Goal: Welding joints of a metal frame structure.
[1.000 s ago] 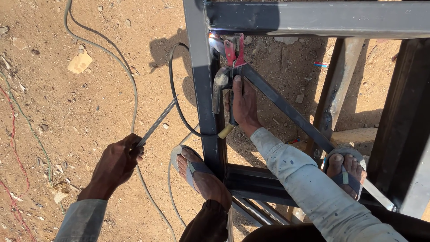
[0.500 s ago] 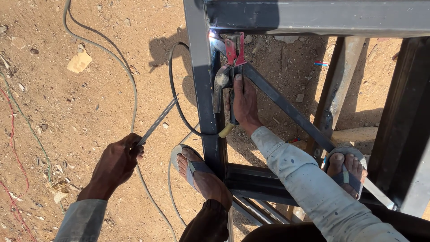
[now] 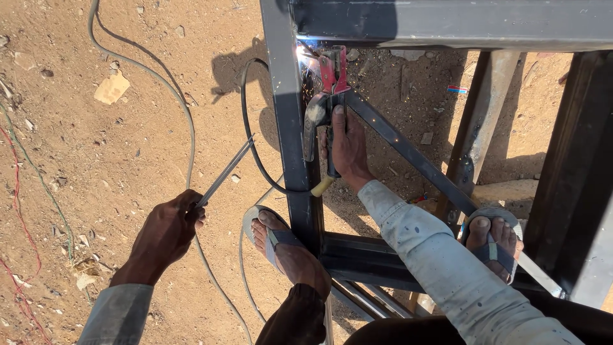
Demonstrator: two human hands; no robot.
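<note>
From my seat I count, starting at the left edge, two thin wires on the sandy ground (image 3: pixel 115 166), one red (image 3: pixel 16 191) and one green (image 3: pixel 45 185), both running out of view at the bottom. Next comes one grey cable (image 3: pixel 185 121) snaking down from the top edge, cut off there, and one pale flat stone (image 3: pixel 112 87) beside it. My left hand (image 3: pixel 167 231) has its grip pressed together around a small bundle of thin grey metal welding rods (image 3: pixel 223 174); I cannot count them, two or three perhaps, and their lower ends are hidden inside the fist. One black cable (image 3: pixel 252 137) loops toward the dark steel frame of square tubing (image 3: pixel 290 147). Two feet in grey sandals show: one (image 3: pixel 284 246) against the frame's upright, one (image 3: pixel 491 239) further right, partly covered by my pale sleeve. My right hand (image 3: pixel 348 148) is closed around the red-headed electrode holder with a dark handle (image 3: pixel 332 96), which sits at the frame's upper inside corner where one bright welding arc (image 3: pixel 303 51) flares; the glare hides the electrode tip and the joint. The frame's top bar and right-hand members run off the edges, and shadow swallows their detail.
</note>
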